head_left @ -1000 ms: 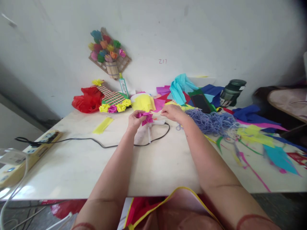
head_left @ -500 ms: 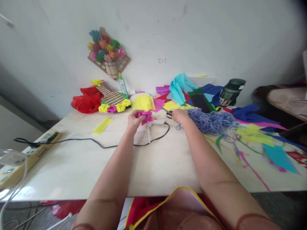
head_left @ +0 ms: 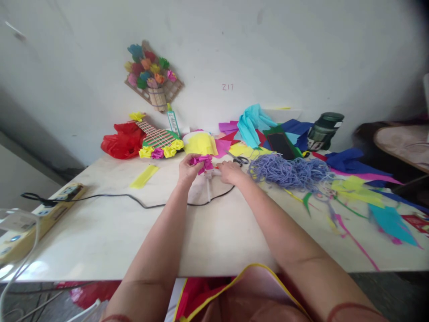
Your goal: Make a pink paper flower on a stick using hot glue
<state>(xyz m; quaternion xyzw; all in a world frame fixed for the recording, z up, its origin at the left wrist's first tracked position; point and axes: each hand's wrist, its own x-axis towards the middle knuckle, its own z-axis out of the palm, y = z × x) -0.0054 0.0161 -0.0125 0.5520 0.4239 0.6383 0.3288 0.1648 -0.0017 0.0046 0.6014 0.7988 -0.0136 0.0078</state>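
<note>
Between its thumb and fingers, my left hand [head_left: 188,168] pinches a magenta crepe-paper flower [head_left: 205,163] just above the table. My right hand [head_left: 229,172] is closed over the handle of a white hot glue gun [head_left: 208,174] lying right beside the flower. Its thin white stand or stick points toward me, and a black cord [head_left: 174,204] trails off to the left. Behind my right hand a pair of scissors [head_left: 240,160] with dark handles lies on the table.
A yellow power strip [head_left: 63,201] sits at the left edge. A decorated paper guitar [head_left: 157,136] leans near a red plastic bag [head_left: 122,141]. Tangled purple string [head_left: 288,172], coloured paper scraps [head_left: 357,188] and a dark green bottle [head_left: 325,130] occupy the right.
My right hand has let go of the scissors, leaving them on the table, and has moved left onto the glue gun's handle. My left hand still holds the flower in nearly the same place.
</note>
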